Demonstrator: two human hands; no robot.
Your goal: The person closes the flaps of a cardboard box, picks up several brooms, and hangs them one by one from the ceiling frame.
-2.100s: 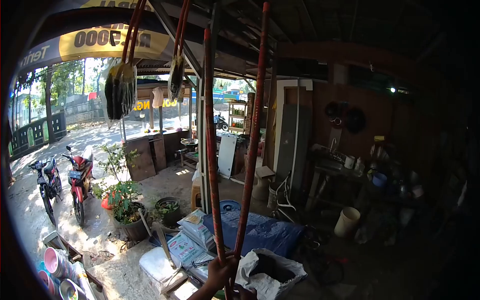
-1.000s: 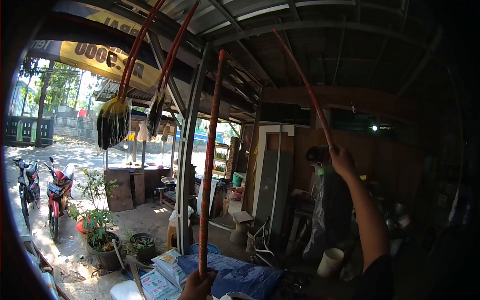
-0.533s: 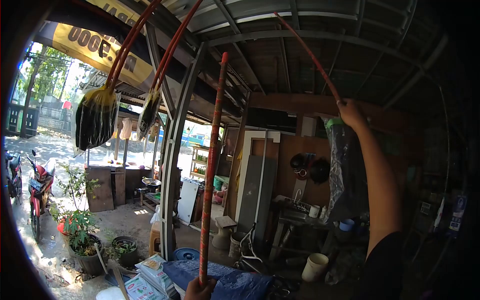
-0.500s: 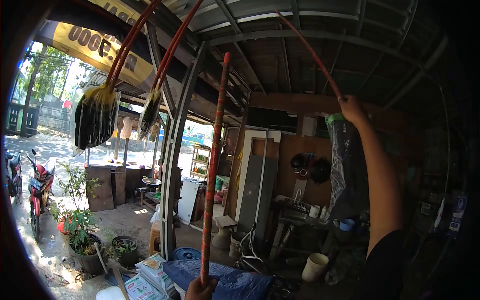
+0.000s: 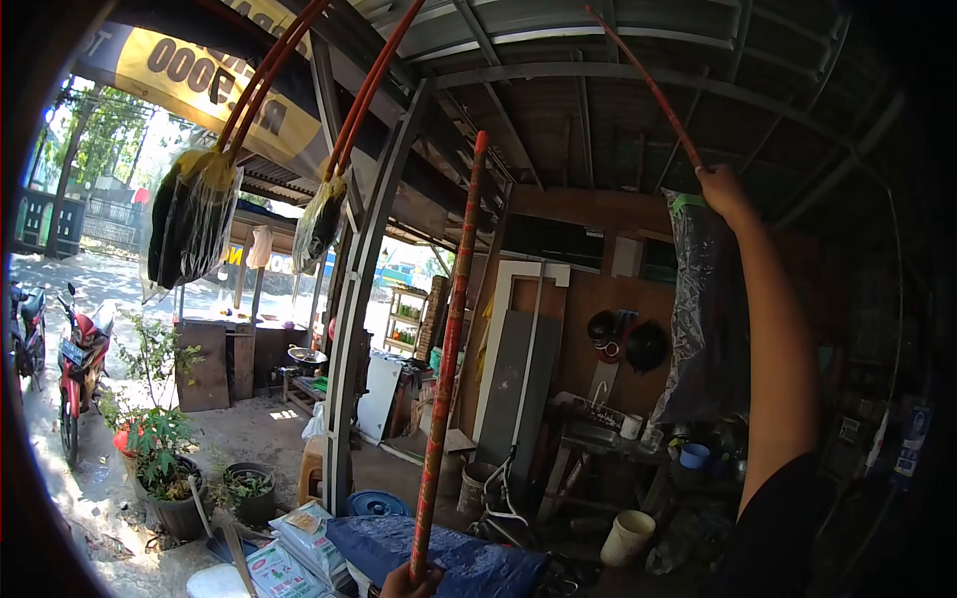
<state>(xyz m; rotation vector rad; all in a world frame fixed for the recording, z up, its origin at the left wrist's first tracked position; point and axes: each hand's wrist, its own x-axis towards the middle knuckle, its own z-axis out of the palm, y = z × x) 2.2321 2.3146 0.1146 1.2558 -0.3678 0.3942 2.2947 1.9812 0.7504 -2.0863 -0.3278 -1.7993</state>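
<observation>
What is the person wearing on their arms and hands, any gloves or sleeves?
No gloves: both the right hand and the left hand are bare. The right forearm is uncovered, and a dark short sleeve starts at the upper arm. Only the left hand's top shows; no watch or rings visible.

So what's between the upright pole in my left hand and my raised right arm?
In the head view, nothing near: past the pole and right arm show only a white door frame and two dark pans on the back wall.

Far left: red motorcycle (image 5: 76, 371) parked on sunlit ground. Green potted plants (image 5: 159, 453) near it. Yellow banner with black numerals (image 5: 204, 85) overhead. White plastic bucket (image 5: 627, 538) right of blue tarpaulin (image 5: 439, 553). Printed sacks (image 5: 289, 558) near left.
</observation>
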